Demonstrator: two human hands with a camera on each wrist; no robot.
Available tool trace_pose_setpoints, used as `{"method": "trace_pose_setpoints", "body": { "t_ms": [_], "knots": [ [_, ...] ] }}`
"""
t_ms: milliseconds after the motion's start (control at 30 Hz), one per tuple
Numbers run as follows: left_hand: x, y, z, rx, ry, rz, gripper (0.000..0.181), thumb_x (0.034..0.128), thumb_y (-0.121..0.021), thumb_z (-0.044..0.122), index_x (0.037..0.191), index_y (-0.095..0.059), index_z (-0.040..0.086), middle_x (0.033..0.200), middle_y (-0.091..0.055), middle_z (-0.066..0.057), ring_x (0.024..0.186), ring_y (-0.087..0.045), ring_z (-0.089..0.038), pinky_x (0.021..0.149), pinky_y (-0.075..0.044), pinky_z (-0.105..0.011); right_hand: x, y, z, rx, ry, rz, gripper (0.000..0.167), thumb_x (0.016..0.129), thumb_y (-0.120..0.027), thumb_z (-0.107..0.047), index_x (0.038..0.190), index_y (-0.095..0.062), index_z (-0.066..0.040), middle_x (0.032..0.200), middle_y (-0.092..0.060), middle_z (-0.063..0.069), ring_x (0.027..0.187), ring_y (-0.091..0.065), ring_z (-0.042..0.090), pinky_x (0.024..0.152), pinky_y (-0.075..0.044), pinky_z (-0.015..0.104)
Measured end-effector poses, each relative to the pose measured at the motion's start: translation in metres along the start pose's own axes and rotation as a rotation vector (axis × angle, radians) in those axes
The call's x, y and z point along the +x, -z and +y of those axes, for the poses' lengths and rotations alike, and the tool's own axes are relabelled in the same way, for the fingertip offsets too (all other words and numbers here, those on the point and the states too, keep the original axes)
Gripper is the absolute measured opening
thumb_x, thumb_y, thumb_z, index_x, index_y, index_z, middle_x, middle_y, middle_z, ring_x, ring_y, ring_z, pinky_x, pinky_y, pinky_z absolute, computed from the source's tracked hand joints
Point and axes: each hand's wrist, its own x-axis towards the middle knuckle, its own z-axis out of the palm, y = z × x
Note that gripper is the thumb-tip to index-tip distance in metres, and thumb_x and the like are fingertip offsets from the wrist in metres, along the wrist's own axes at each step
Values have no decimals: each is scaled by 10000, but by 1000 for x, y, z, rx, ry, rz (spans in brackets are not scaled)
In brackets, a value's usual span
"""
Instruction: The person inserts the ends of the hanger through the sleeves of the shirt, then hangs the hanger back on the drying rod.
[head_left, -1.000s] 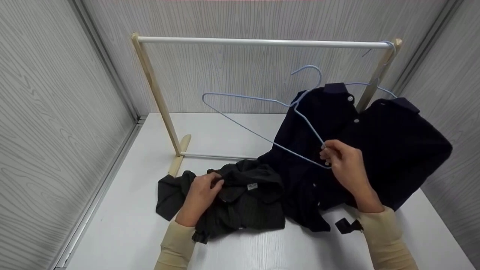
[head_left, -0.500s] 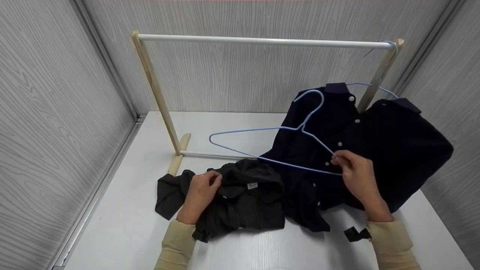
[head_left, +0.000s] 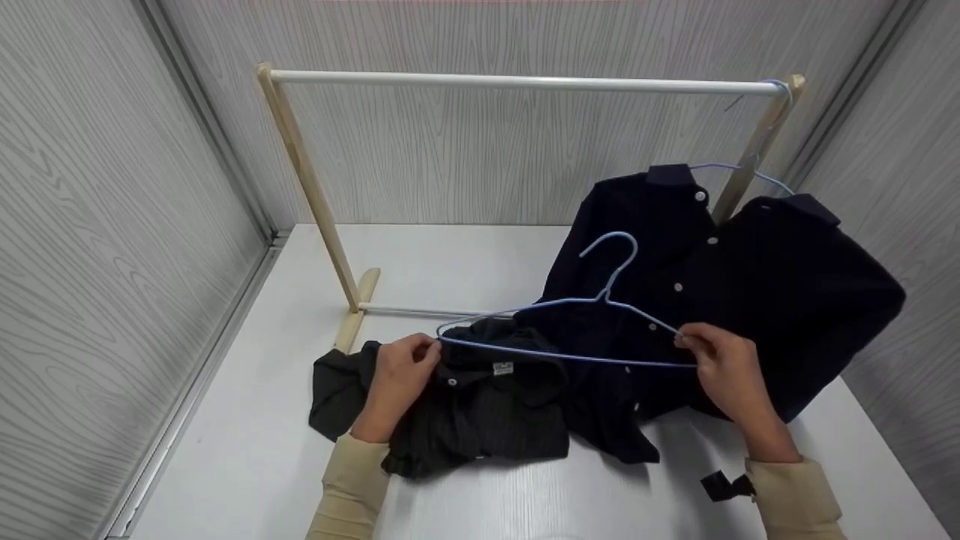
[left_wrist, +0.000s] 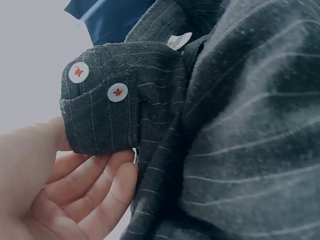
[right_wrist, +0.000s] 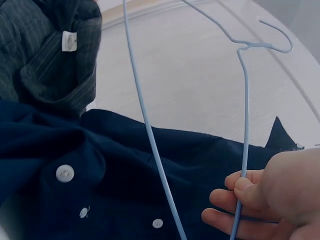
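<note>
A dark grey pinstriped shirt (head_left: pixel 495 420) lies bunched on the table, a white label (head_left: pixel 503 368) at its neck. My left hand (head_left: pixel 401 379) grips its edge; in the left wrist view, the fingers (left_wrist: pixel 95 187) curl under a buttoned part of the shirt (left_wrist: pixel 100 120), and the thumb is partly hidden behind the cloth. Between thumb and fingers, my right hand (head_left: pixel 727 367) pinches the right arm of a light blue wire hanger (head_left: pixel 555 355). The hanger's hook (head_left: pixel 611 236) points up, and its left end is beside the left fingertips, over the shirt's neck.
A rack with a white rail (head_left: pixel 525 81) and wooden posts (head_left: pixel 311 187) stands behind. From the rail's right end a navy shirt (head_left: pixel 810 300) hangs on another blue hanger (head_left: pixel 772 180), its lower left part on the table. A black strap (head_left: pixel 726 486) dangles by the right sleeve.
My right hand has moved slightly down and right. The hanger has come down and levelled, its left end dropping to the left hand at the grey shirt. The left hand has barely moved.
</note>
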Motion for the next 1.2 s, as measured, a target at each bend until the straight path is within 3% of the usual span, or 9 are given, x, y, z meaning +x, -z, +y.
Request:
{"method": "trace_pose_setpoints", "body": {
  "t_ms": [267,567,767,1000,1200],
  "knots": [
    [4,4,7,-13,-1,29,106,914,-676,131,830,-742,127,698,-693,19,619,-617,-101,639,-498,-265,-7,-1,5,-40,-15,-19,134,897,-636,98,921,-734,11,842,-733,92,777,-677,128,718,-451,17],
    [5,5,19,18,-47,57,85,913,-685,138,860,-747,112,726,-718,-5,653,-669,-120,654,-543,-307,-12,-3,5,-43,-30,-48,152,899,-644,81,928,-746,-27,874,-734,75,795,-667,96,715,-454,33],
    [5,7,25,42,-78,79,63,897,-699,118,855,-743,101,734,-716,-11,654,-661,-115,642,-539,-301,-15,-5,5,-68,-10,-27,137,887,-659,81,914,-748,-18,847,-730,79,758,-676,186,681,-441,31],
    [5,5,34,44,-157,40,68,910,-693,130,871,-738,96,768,-719,-11,672,-656,-103,636,-538,-283,-16,-19,4,-57,21,-34,127,870,-678,86,893,-750,-16,831,-734,64,734,-687,191,667,-449,38],
    [3,5,29,92,-259,-47,135,973,-638,187,990,-739,98,944,-713,-48,884,-670,-190,793,-548,-356,-18,-29,2,-51,22,-45,116,869,-687,70,888,-754,-23,818,-727,45,731,-674,157,660,-444,48]
  ]
}}
